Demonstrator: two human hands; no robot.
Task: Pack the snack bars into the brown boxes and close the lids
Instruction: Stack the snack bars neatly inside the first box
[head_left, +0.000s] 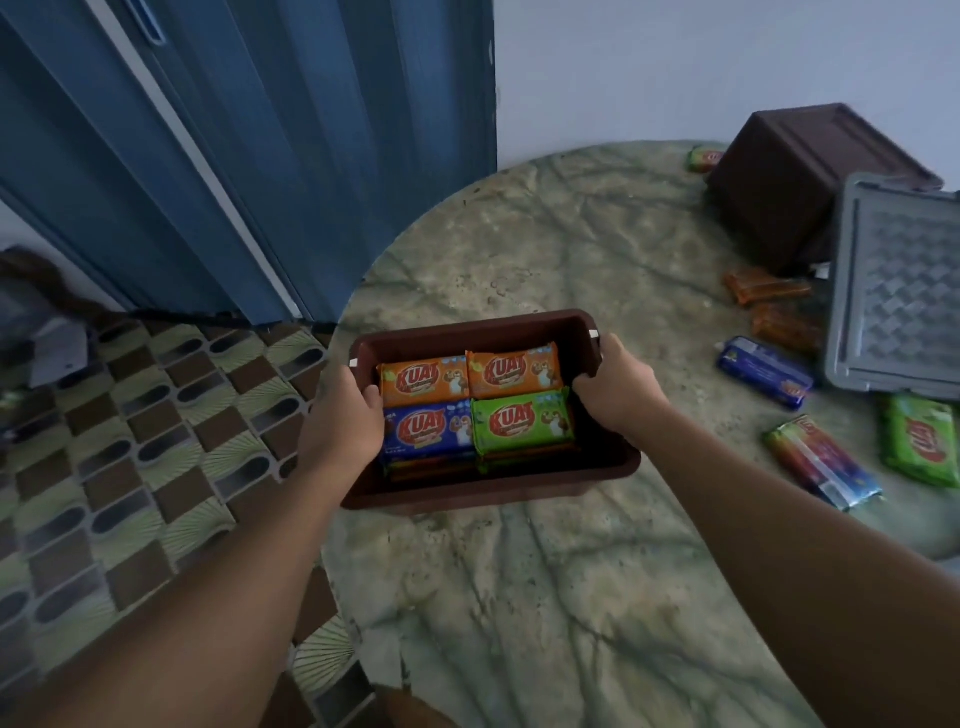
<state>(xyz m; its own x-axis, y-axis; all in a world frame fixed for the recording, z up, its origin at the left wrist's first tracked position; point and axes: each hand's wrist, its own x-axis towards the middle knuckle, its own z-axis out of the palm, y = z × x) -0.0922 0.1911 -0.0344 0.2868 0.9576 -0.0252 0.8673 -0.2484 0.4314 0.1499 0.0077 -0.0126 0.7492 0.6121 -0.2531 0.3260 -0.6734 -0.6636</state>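
An open brown box (467, 327) sits at the left edge of the round table, filled with snack bars: two orange ones (470, 374) at the back, a blue one (427, 431) and a green one (524, 423) in front, more beneath. My left hand (340, 421) grips the box's left rim, thumb inside. My right hand (615, 384) grips the right rim the same way. A second brown box (795, 182) lies tipped over at the back right.
The marble-patterned round table (545, 571) carries loose bars at the right: orange (766, 288), blue (763, 376), multicoloured (821, 462), green (922, 439). A grey lid (898, 291) leans at the right edge. Blue folding door (260, 156) and tiled floor (130, 441) lie left.
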